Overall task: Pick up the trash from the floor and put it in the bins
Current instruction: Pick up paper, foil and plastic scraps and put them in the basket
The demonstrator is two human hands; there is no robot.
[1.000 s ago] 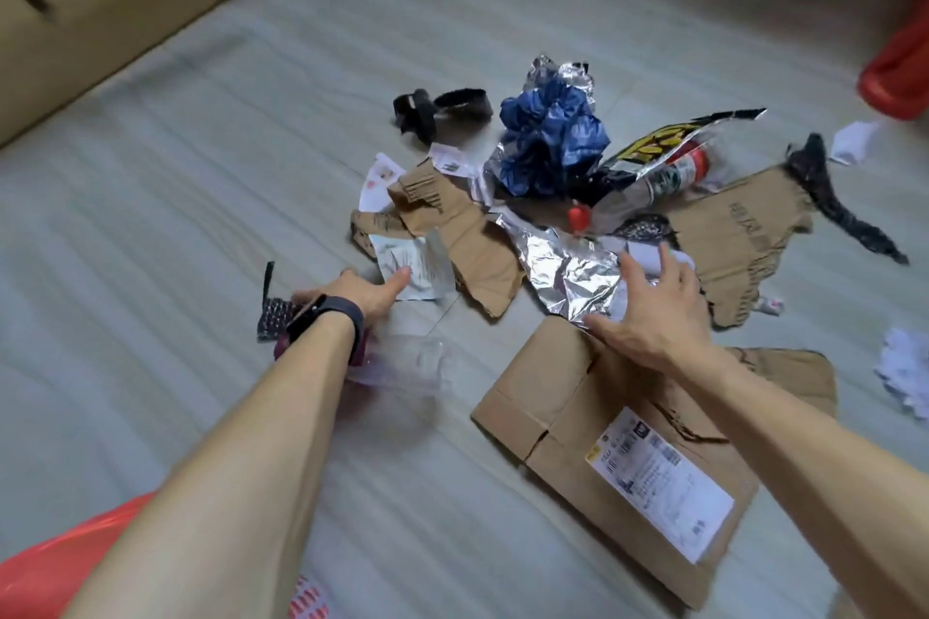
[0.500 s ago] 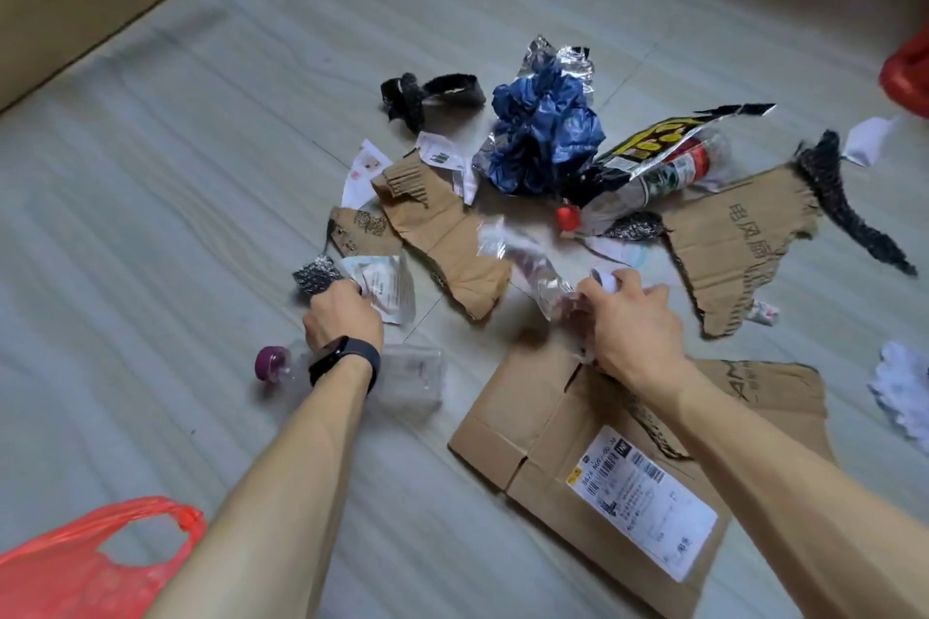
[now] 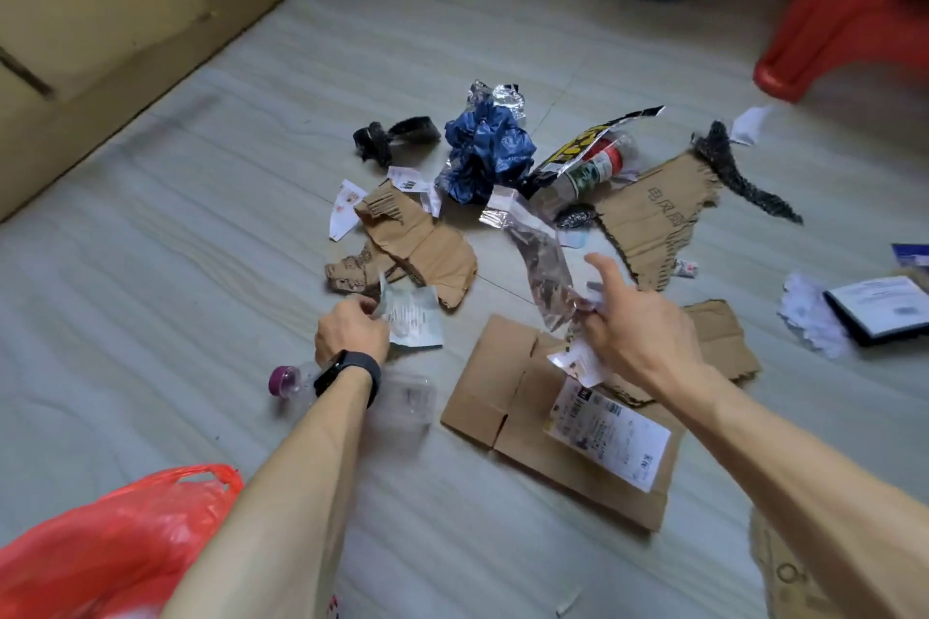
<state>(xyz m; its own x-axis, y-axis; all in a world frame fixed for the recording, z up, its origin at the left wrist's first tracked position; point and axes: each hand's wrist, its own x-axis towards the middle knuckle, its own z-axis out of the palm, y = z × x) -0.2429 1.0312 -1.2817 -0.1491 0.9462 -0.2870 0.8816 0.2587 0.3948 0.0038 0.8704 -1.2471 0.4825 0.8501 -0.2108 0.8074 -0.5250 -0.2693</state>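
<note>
Fingers [image 3: 366,312] curled, left hand [image 3: 350,336] pinches paper slip [image 3: 413,321], right hand [image 3: 639,334] grips foil wrapper [image 3: 542,266] (forefinger straight).

- One head-worn view, looking forward and steeply down at the floor [image 3: 151,266].
- Near: both forearms reach in from the bottom edge.

I've got the flattened brown cardboard box [image 3: 507,387] lying nearest me, the clear purple-capped plastic bottle [image 3: 404,402] to its left, the crinkled silver foil wrapper [image 3: 540,266] over its far edge, the torn brown cardboard scrap [image 3: 427,246] behind the creased white paper slip [image 3: 414,319], and the crumpled blue plastic bag [image 3: 487,151] behind the wrapper.
</note>
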